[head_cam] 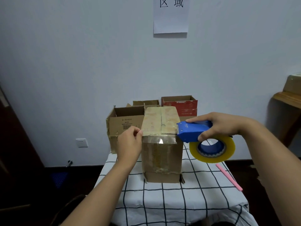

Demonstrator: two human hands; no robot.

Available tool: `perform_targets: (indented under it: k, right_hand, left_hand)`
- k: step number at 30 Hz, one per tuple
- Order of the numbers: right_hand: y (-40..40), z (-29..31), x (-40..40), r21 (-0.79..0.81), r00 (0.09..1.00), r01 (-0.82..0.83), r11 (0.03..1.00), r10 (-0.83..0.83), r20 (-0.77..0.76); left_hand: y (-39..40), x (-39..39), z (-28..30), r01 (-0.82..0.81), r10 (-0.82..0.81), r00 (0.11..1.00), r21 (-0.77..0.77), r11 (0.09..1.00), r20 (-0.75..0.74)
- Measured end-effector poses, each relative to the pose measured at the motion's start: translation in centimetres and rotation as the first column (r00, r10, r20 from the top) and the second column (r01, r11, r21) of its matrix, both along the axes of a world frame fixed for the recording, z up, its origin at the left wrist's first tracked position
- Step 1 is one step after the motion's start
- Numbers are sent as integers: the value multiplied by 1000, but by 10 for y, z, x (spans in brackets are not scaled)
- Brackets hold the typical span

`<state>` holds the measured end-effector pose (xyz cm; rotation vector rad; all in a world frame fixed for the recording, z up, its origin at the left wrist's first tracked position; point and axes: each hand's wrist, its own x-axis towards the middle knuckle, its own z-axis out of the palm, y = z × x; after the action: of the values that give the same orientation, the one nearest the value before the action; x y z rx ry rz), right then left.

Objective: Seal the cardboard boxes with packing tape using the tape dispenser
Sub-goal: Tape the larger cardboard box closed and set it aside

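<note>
R hand clamped on blue dispenser at closed box's top R edge, L hand pinching tape strip at box's top L edge.

Even, rather dim indoor light with a cool bluish cast; shadows are soft and faint. A small glare patch sits on the clear tape strip. Wide-angle distortion bends the edges, and the dark left corner loses detail. Focus is slightly soft throughout.
</note>
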<state>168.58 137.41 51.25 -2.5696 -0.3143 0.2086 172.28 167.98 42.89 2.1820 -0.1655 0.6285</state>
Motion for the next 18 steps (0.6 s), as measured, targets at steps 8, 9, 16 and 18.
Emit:
perform_targets:
  k: [8,9,16,18]
  right_hand:
    - [0,-4,-2,4,1000,21,1000,-21,14]
    - [0,-4,-3,6,1000,22,1000,-22,15]
    - [3,-2,-4,-8,1000,8,1000,-8,26]
    - [2,-3,-5,-18,999,1,1000,0,42]
  left_hand:
    - [-14,-17,4,-123,118,992,383,916,37]
    - [-20,-18,5,-107,73,993,453,885,92]
    - [-56,-9,-5,197,-357,932,736,648,65]
    - [-55,-7,-12,140,-318,943,743,654,103]
